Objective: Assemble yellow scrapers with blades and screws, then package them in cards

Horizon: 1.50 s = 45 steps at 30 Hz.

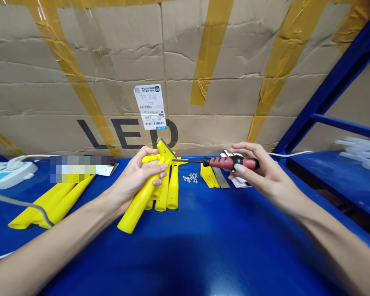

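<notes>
- A yellow scraper-like tool [143,195] is held up above the surface [172,263], its blade end up and away from the person, its handle slanting back, a pose that seems to leave the head open to the driver.
- The left hand [138,172] is clamped around its neck, thumb on top, probably to stop it twisting.
- The right hand [260,172] grips a red-and-black screwdriver [216,161] by its handle, the shaft level and aimed at the head; from here I can't tell whether the tip is seated. The 2 hands are apart, joined only by that line.
- Just behind the left hand, more yellow handles [172,193] lie bunched together.
- Beside them sits a scatter of small metal fasteners [190,178], then yellow flat pieces [208,176] and grey strips [221,176], apparently sorted by kind for an easy reach.
- Further left, more yellow tools [64,205] lie near a white power strip [15,174].
- A taped cardboard box [179,53] walls the back.
</notes>
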Available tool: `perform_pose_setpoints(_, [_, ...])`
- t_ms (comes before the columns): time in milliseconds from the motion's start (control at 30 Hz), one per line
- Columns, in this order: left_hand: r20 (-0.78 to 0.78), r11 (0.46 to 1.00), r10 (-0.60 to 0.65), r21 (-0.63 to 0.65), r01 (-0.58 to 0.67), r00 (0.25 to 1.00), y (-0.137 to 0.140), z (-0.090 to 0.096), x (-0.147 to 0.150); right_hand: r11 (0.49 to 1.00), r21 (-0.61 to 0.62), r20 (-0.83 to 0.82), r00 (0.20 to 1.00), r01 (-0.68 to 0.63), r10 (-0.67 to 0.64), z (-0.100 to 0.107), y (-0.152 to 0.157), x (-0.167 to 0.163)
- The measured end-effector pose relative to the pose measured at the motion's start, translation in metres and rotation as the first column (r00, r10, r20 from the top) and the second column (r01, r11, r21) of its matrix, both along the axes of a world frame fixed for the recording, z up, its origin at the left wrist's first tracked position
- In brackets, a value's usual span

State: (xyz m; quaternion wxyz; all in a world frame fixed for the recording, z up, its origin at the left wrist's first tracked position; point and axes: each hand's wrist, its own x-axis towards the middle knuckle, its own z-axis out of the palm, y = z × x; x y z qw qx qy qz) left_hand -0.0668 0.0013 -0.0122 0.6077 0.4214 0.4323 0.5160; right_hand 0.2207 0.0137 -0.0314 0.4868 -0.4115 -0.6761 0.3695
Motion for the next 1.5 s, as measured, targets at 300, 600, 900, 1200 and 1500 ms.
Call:
perform_pose_setpoints(300, [-0.012, 1.000, -0.008, 0.011, 0.008, 1.000, -0.001, 0.001, -0.001, 0.997, -0.070, 0.020, 0.999, -0.030, 0.032, -0.004, 0.003, 0.001])
perform_pose_setpoints(600, [-0.043, 0.998, -0.003, 0.065, 0.006, 0.999, 0.002, 0.006, -0.005, 0.997, -0.070, -0.047, 0.998, -0.041, 0.038, -0.005, 0.000, -0.005])
perform_pose_setpoints(900, [-0.037, 1.000, 0.007, 0.030, -0.006, 0.999, -0.002, 0.001, 0.001, 0.991, -0.119, -0.057, 0.996, 0.056, -0.063, -0.004, 0.000, -0.007])
perform_pose_setpoints(1200, [-0.044, 0.999, 0.014, 0.037, -0.012, 0.999, -0.001, 0.002, 0.000, 0.994, -0.100, 0.056, 0.997, 0.048, -0.043, -0.004, -0.001, -0.008])
perform_pose_setpoints(1500, [-0.026, 1.000, -0.010, 0.018, 0.011, 1.000, 0.000, 0.000, 0.000, 0.997, -0.071, 0.108, 0.994, 0.031, -0.023, 0.005, -0.007, -0.013])
